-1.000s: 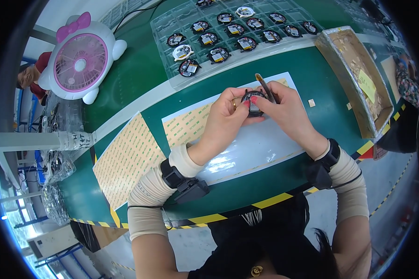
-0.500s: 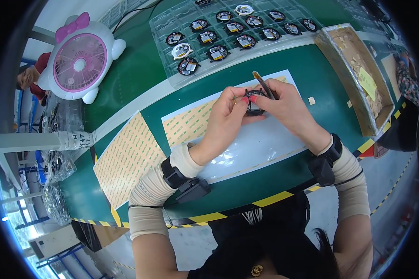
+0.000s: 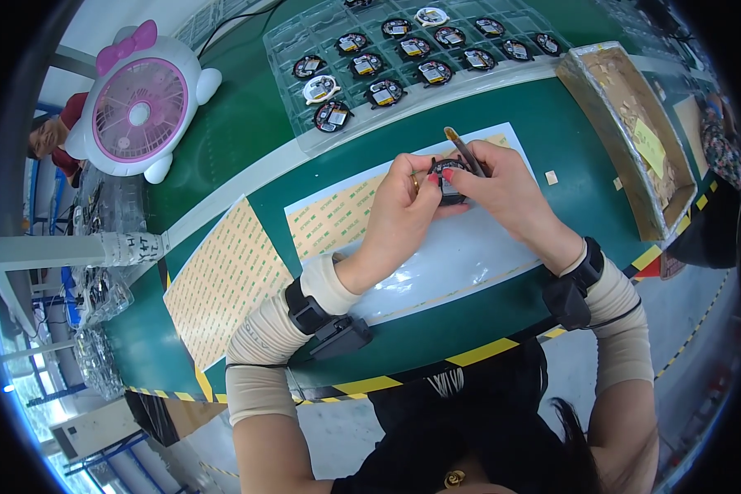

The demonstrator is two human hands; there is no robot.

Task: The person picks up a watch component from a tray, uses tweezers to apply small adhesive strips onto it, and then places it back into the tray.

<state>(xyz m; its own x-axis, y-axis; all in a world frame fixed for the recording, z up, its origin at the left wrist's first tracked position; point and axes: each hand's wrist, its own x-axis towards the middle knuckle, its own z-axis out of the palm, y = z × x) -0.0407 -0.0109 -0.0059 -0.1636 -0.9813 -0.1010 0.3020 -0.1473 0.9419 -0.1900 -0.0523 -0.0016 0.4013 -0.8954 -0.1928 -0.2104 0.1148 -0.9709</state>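
Observation:
Between my two hands is a round black watch case [image 3: 450, 188] with its inner parts showing, held over the sheet. My left hand [image 3: 401, 206] grips its left side, the thumb pressed on its face. From the other side my right hand [image 3: 509, 188] holds it, thumb also on the face. A slim dark pen-like tool [image 3: 464, 151] with a brownish end is tucked in my right hand, sticking up past the fingers. Beneath the hands lies a white sheet with a beige adhesive sticker strip [image 3: 333, 221] printed in green; its lower part is glossy.
A clear tray [image 3: 292, 107] of similar round cases lies at the back. To the right stands an open cardboard box [image 3: 613, 132] with small beige scraps. Left are another beige sticker sheet [image 3: 226, 284] and a pink-and-white fan [image 3: 140, 111]. One small beige square [image 3: 552, 178] lies near the box.
Both hands stay at nearly the same place on the watch case. The thumbs have shifted very slightly; nothing was taken up or let go.

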